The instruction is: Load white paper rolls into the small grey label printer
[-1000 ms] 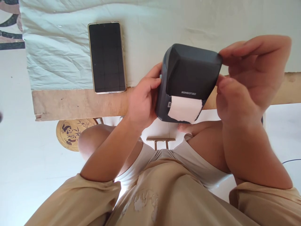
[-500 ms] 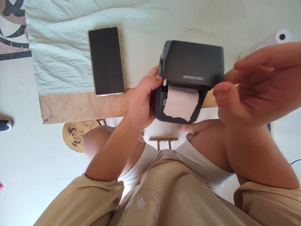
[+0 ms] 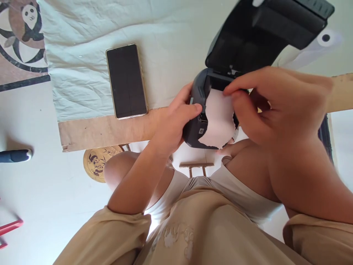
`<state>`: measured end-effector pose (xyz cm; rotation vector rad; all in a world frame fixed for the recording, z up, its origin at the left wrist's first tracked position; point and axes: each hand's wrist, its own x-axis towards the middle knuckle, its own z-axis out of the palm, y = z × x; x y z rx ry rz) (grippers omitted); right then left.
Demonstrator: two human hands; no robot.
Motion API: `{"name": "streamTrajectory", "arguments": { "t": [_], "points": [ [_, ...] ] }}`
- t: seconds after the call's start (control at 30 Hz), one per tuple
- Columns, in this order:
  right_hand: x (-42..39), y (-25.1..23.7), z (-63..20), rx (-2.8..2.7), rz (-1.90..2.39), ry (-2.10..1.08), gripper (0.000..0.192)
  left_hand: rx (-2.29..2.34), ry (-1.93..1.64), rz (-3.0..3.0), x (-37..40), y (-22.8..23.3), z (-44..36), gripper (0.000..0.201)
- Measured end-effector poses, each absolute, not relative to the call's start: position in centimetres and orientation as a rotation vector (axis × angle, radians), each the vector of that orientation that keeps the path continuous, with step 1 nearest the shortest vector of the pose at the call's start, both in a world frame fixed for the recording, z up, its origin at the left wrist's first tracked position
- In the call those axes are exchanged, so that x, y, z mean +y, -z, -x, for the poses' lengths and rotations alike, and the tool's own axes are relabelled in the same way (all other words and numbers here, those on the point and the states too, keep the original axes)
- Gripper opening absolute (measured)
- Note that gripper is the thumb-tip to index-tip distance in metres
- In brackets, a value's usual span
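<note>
A black label printer [image 3: 197, 127] rests at the table's front edge with its lid [image 3: 256, 33] swung up and open. My left hand [image 3: 172, 125] grips the printer's left side, thumb on its top corner. A strip of white paper [image 3: 217, 121] with a torn lower edge hangs out of the open body. My right hand [image 3: 278, 105] reaches over the opening, fingertips on the top of that paper. A white paper roll [image 3: 311, 48] lies on the table behind the lid, partly hidden.
A dark phone [image 3: 126, 81] lies face up on the pale cloth [image 3: 82, 73] to the left of the printer. The bare wooden table edge [image 3: 104, 129] runs below it. A round panda-print stool [image 3: 97, 163] stands on the floor underneath.
The printer's lid has gone from shut to fully open. My right hand moved from the lid's right side onto the paper in the opening. My left hand kept its grip.
</note>
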<state>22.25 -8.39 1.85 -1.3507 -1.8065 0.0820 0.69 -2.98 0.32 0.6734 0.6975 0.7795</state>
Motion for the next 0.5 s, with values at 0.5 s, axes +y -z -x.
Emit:
{"name": "streamTrajectory", "arguments": {
  "t": [0.5],
  "points": [
    [-9.9,-2.6,-26.8,-1.788,1.788,-0.368,0.047,0.727,-0.733,-0.864,-2.7,1.3,0.0,0.038]
  ]
}}
